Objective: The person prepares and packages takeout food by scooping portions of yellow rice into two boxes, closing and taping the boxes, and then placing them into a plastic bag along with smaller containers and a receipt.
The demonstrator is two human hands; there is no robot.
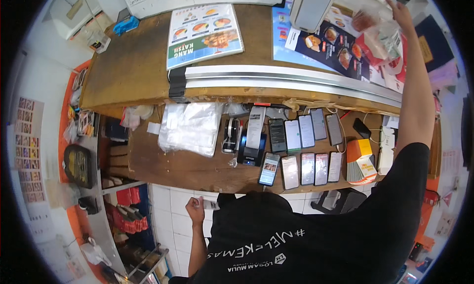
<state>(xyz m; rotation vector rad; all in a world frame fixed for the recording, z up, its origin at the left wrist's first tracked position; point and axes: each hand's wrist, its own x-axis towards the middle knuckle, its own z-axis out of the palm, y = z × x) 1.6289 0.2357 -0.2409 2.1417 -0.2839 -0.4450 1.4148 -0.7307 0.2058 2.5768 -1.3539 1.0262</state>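
At the lower left, beside my black shirt, my left hand (195, 209) pinches a small printed paper slip (211, 204). My right arm stretches to the far upper right. There my right hand (400, 14) is bent at the fingers beside a thin pale item; its grip is too small to make out. Just below that hand, on the raised counter, stands a clear plastic bag (389, 43) with a red and white box inside. Before me on the lower shelf, a thermal receipt printer (251, 159) has a long printed paper strip (255, 126) sticking out.
Several smartphones (290, 173) lie in two rows on the wooden shelf (177, 173). Left of the printer are a tape dispenser (231, 135) and clear plastic bags (189, 130). An orange box of cards (361, 165) stands right. Above, the raised counter (133, 62) bears laminated menus (205, 36) and a white-framed stand (312, 10).
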